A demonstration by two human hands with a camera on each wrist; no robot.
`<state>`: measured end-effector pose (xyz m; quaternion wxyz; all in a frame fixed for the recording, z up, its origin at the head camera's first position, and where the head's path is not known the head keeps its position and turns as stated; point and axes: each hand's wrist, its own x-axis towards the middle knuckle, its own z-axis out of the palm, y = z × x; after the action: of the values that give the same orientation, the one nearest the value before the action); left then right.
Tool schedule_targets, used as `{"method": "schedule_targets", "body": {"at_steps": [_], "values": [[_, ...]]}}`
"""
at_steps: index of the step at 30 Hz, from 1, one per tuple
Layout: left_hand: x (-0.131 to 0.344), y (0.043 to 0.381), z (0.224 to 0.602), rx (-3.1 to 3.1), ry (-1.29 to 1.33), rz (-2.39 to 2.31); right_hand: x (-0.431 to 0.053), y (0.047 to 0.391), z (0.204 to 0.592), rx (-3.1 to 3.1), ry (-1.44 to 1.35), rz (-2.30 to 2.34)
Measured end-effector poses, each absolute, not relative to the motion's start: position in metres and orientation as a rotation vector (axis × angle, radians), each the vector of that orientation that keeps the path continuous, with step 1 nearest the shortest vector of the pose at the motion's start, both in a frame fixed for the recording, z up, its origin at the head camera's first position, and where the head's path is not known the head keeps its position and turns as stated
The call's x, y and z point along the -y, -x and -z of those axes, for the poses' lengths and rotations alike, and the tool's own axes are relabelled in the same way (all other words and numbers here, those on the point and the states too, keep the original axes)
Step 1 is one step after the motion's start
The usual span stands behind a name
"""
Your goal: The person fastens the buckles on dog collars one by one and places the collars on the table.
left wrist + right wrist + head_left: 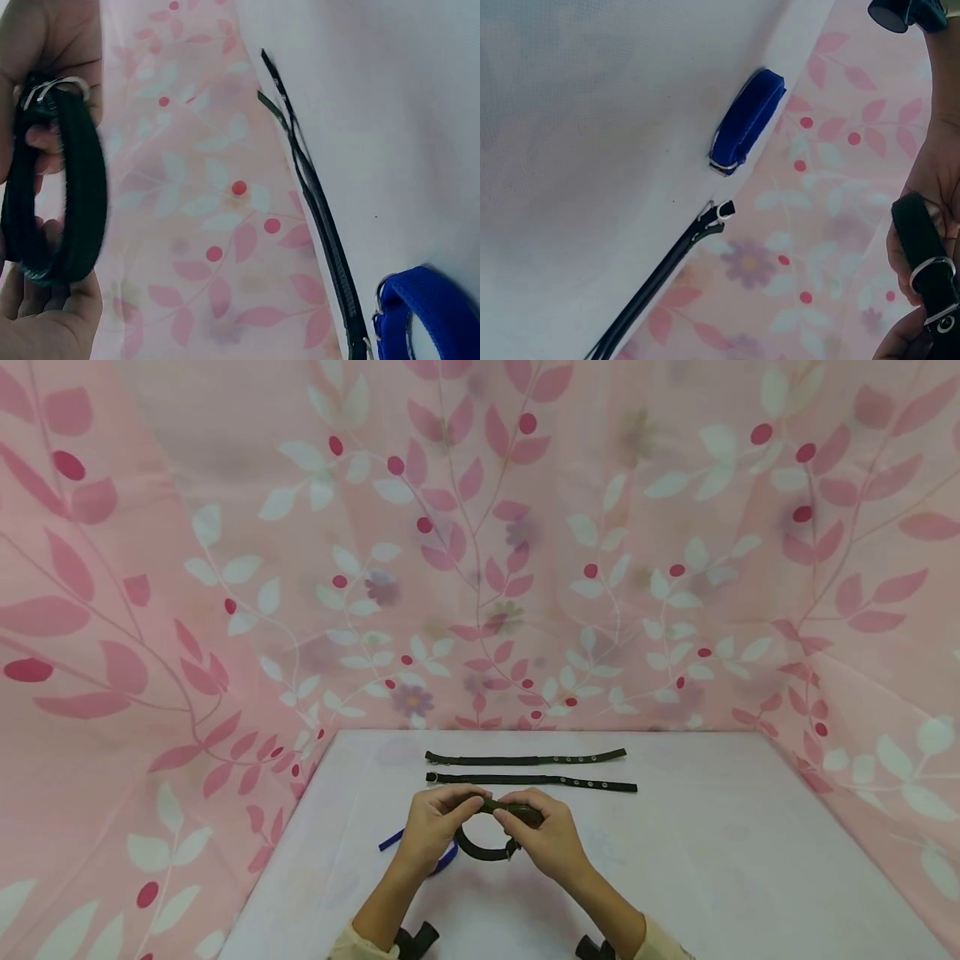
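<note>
Both hands hold one dark collar up over the white table, and it is bent into a closed loop (480, 853). On the loop's left side, the left hand (429, 828) pinches the upper band between thumb and fingers. Opposite it, the right hand (553, 837) grips the same band, thumb towards the other thumb. A metal ring and buckle show on the collar (921, 236) in the right wrist view. In the left wrist view the looped collar (86, 187) hangs between the fingers, with a metal ring at its top end.
A blue collar (750, 120) with a metal buckle lies looped on the table (712, 843), partly behind the left hand in the head view. Two dark straps with eyelets, a rear one (487, 760) and a nearer one (502, 779), lie straight towards the back. Floral cloth (480, 527) surrounds the table.
</note>
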<state>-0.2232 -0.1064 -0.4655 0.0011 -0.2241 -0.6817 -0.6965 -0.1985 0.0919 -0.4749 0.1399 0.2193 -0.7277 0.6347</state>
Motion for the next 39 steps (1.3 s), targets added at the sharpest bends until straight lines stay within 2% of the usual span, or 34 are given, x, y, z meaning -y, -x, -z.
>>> {"method": "schedule_targets", "body": {"at_steps": [7, 12, 16, 27, 39], "values": [[0.107, 0.222, 0.463, 2.122, 0.583, 2.208, -0.092, 0.194, 0.470, 2.119, -0.569, -1.775], [0.109, 0.225, 0.463, 2.087, 0.549, 2.237, -0.091, 0.183, 0.453, 2.096, -0.555, -1.759], [0.118, 0.229, 0.462, 1.968, 0.424, 2.303, -0.095, 0.178, 0.444, 2.078, -0.470, -1.780], [0.136, 0.227, 0.456, 1.821, 0.270, 2.392, -0.098, 0.182, 0.443, 2.097, -0.416, -1.768], [0.138, 0.226, 0.462, 1.811, 0.257, 2.439, -0.103, 0.190, 0.453, 2.110, -0.386, -1.724]]}}
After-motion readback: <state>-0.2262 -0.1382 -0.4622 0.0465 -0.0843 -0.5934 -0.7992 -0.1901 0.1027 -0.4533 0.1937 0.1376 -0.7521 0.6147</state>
